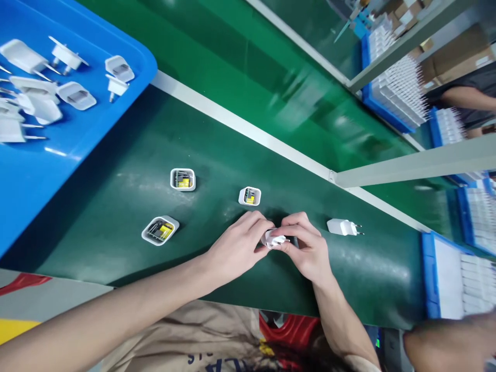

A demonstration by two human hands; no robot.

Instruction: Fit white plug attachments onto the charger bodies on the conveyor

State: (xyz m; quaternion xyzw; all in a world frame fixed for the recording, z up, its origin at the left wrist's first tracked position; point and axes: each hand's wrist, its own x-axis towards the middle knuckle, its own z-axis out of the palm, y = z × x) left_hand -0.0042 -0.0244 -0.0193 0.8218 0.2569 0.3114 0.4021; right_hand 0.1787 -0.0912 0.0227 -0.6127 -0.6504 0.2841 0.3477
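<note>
Between my two hands, over the green bench, is a white plug charger [274, 239] with its pins pointing right. My left hand [242, 240] is closed around its left side. The fingers of my right hand [306, 245] pinch it at the pin end, where fingertips partly cover it. Just beyond my left hand stands an open white charger housing [250, 196] with yellow and dark parts inside. Two similar housings, one farther back [183, 180] and one nearer [160, 230], sit to the left. To the right of my hands lies a closed charger [344, 227] with two pins.
A blue tray [127, 31] at upper left holds several white plug caps with pins. A pale rail [240, 126] crosses behind the bench. At right stands a blue crate [429, 274] of white pieces, near another person's blurred arm [449, 341]. More filled trays [399, 77] are beyond.
</note>
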